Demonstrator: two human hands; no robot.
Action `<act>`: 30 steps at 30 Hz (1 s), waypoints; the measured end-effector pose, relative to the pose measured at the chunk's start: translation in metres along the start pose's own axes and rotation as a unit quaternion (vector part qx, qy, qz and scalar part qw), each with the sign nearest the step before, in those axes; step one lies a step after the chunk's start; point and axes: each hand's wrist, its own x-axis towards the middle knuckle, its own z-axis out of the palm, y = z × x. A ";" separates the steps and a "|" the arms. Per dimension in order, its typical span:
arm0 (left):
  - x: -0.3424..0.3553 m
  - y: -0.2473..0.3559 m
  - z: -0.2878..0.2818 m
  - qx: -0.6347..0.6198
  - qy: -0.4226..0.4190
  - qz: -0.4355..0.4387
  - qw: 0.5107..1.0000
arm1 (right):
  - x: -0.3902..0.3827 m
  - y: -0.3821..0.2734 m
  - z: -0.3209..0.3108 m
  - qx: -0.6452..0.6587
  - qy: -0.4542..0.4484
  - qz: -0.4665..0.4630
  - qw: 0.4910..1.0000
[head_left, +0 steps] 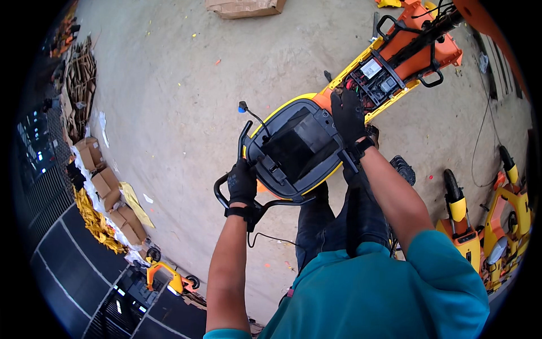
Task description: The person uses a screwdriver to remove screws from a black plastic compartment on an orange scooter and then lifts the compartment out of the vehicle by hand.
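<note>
A yellow and orange electric scooter frame (361, 79) lies tilted in front of me, its open black seat compartment (296, 147) facing up. My left hand (243, 182), in a black glove, grips the black tubular rear rail (221, 195) at the compartment's near left corner. My right hand (347, 116), also gloved, rests flat on the body where the black compartment meets the exposed wiring bay (375, 79). A thin cable with a blue-tipped plug (243, 107) sticks up left of the compartment.
Bare concrete floor (180, 85) stretches to the left and far side. Cardboard boxes (104, 186) and yellow scraps line the left edge. Other yellow scooters (497, 226) stand at the right, one small one (166, 277) at lower left. A carton (245, 7) lies at top.
</note>
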 end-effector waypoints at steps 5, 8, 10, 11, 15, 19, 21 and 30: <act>-0.006 0.011 -0.002 -0.053 0.023 -0.045 0.997 | 0.021 -0.080 -0.006 0.461 -0.130 0.213 0.852; -0.009 0.013 0.000 -0.085 0.051 -0.069 0.993 | 0.012 -0.102 0.020 0.423 -0.249 0.198 0.849; -0.009 0.021 0.000 -0.107 0.067 -0.087 0.988 | 0.004 -0.110 0.044 0.406 -0.307 0.216 0.833; -0.010 0.020 0.002 -0.121 0.077 -0.081 0.986 | -0.005 -0.110 0.061 0.414 -0.319 0.203 0.828; -0.010 0.012 0.010 -0.140 0.106 -0.062 0.983 | -0.025 -0.118 0.105 0.385 -0.375 0.192 0.821; -0.012 0.000 0.016 -0.123 0.100 -0.063 0.985 | -0.026 -0.133 0.117 0.311 -0.397 0.172 0.846; -0.012 -0.001 0.019 -0.125 0.093 -0.084 0.984 | -0.028 -0.126 0.131 0.319 -0.400 0.162 0.844; -0.014 -0.001 0.023 -0.152 0.098 -0.117 0.977 | -0.035 -0.144 0.159 0.187 -0.328 0.024 0.925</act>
